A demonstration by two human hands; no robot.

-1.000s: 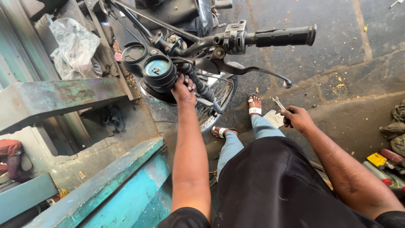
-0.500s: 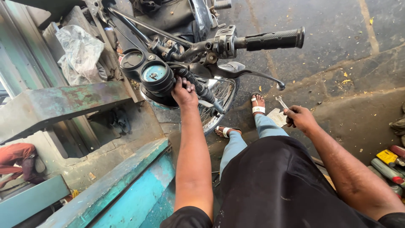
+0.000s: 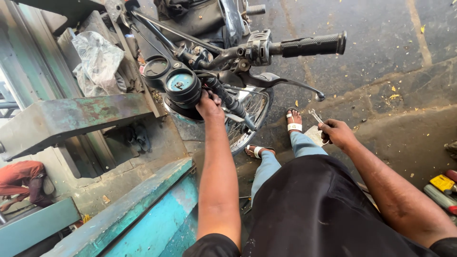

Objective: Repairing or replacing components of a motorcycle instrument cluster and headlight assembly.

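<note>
Left hand (image 3: 210, 103) closed behind headlamp (image 3: 183, 102) under round gauges (image 3: 180, 82); right hand (image 3: 335, 132) gripping spanner (image 3: 316, 117), well right of headlamp. Mid-fastening; next, likely bringing spanner over.

The left arm stretches straight forward, its hand (image 3: 210, 103) curled in a closed grip. The right arm angles out low to the side, hand (image 3: 336, 133) clenched, knuckles up.
</note>
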